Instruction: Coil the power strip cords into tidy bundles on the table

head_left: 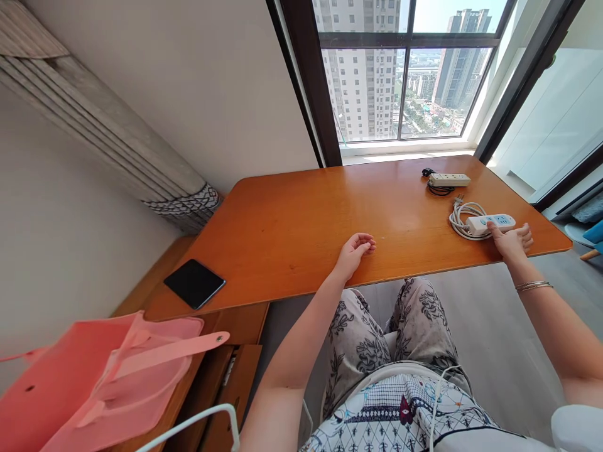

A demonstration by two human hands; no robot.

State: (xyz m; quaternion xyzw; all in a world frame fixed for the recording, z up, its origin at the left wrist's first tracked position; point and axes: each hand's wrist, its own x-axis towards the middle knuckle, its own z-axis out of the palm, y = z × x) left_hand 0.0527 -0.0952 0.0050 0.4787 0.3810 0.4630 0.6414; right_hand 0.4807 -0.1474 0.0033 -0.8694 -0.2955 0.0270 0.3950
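My left hand (357,256) rests on the orange-brown wooden table (282,232) close to its front edge, fingers curled in and nothing visible in them. At the table's right end is my right hand (512,242), with the thumb spread away from loosely bent fingers. Its thumb lies against or just over the near side of a white power strip (500,221); whether it presses on it I cannot tell. The strip's pale cord (458,221) is coiled at its left. Behind it sits a second, cream power strip (450,180) with a bundled black cord (439,189).
A black tablet (194,284) lies at the table's left end. Below it are a pink bag-like item (141,358) with a strap and a wooden drawer unit (235,389). A window (405,75) stands behind the table, a tied curtain (136,138) at left.
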